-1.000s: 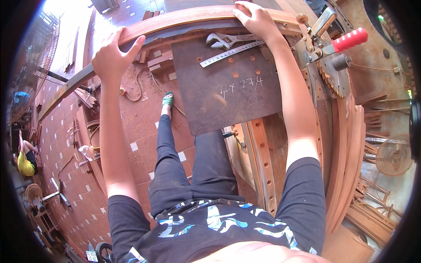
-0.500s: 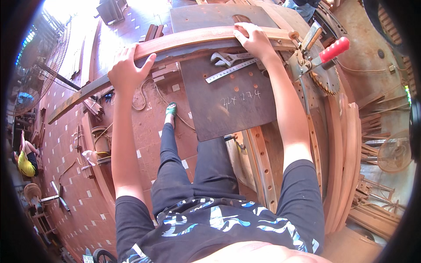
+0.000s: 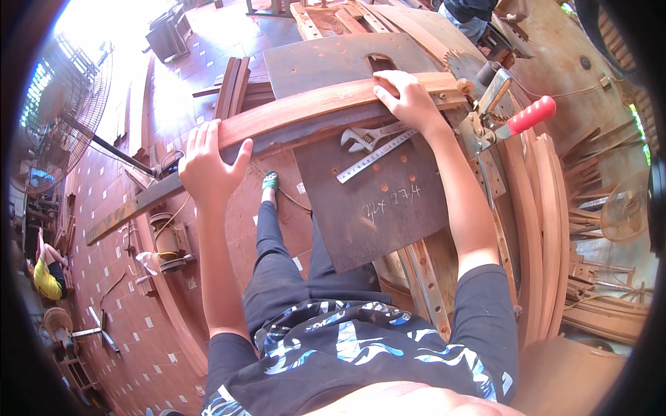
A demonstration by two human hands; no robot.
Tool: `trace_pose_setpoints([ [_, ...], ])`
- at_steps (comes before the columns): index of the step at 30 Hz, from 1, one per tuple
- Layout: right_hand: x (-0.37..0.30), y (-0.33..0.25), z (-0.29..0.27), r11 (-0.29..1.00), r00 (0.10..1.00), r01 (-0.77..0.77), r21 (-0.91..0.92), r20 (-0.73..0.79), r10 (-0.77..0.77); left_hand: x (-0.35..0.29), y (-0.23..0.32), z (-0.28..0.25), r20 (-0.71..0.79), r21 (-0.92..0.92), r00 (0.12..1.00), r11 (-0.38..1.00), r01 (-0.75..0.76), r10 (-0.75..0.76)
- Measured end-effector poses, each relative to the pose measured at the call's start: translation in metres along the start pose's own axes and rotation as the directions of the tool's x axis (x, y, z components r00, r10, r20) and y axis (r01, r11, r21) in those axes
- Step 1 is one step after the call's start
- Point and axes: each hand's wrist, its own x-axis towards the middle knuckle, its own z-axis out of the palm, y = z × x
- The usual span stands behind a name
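A curved wooden board (image 3: 305,109) lies across in front of me, on top of a dark curved strip (image 3: 277,141). My left hand (image 3: 214,165) rests at the board's left end, fingers straight and thumb spread away. Over the right part of the board bends my right hand (image 3: 411,105), its fingers and thumb gripping the edge. Just right of it, a toggle clamp with a red handle (image 3: 531,116) stands at the board's end. An adjustable wrench (image 3: 368,140) and a steel ruler (image 3: 373,158) lie on the dark plate (image 3: 374,229) between my arms.
A toothed circular saw blade (image 3: 466,64) stands beyond the clamp, close to my right hand. Long curved boards (image 3: 548,229) stand on the right. A large fan (image 3: 66,118) is at far left. One person in yellow (image 3: 47,279) sits low left; another (image 3: 468,14) is at the top.
My view has turned. The board, plate and clamp have come nearer to me past the saw blade, which was on the clamp's near side and is now beyond it. Both hands stay on the board.
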Motion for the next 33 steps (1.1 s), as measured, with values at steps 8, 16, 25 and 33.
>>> trace_pose_setpoints([
  [8, 0.001, -0.015, -0.013, 0.996, 0.989, -0.036, -0.081, 0.143, 0.047, 0.002, 0.009, -0.004, 0.09, -0.034, 0.991, 0.994, 0.102, -0.099],
  [16, -0.002, -0.013, -0.009, 0.986, 0.985, 0.022, -0.167, 0.171, 0.007, 0.0, 0.011, -0.007, 0.134, 0.049, 0.965, 0.975, 0.219, -0.224],
  [25, -0.003, -0.02, -0.02, 0.983, 0.97, 0.08, -0.163, 0.241, -0.038, 0.001, 0.007, -0.012, 0.022, -0.311, 0.896, 0.849, 0.428, -0.443],
  [33, 0.0, -0.01, -0.02, 1.0, 0.984, 0.009, -0.027, 0.176, -0.004, 0.006, 0.015, -0.029, 0.25, -0.591, 0.858, 0.631, 0.503, -0.449],
])
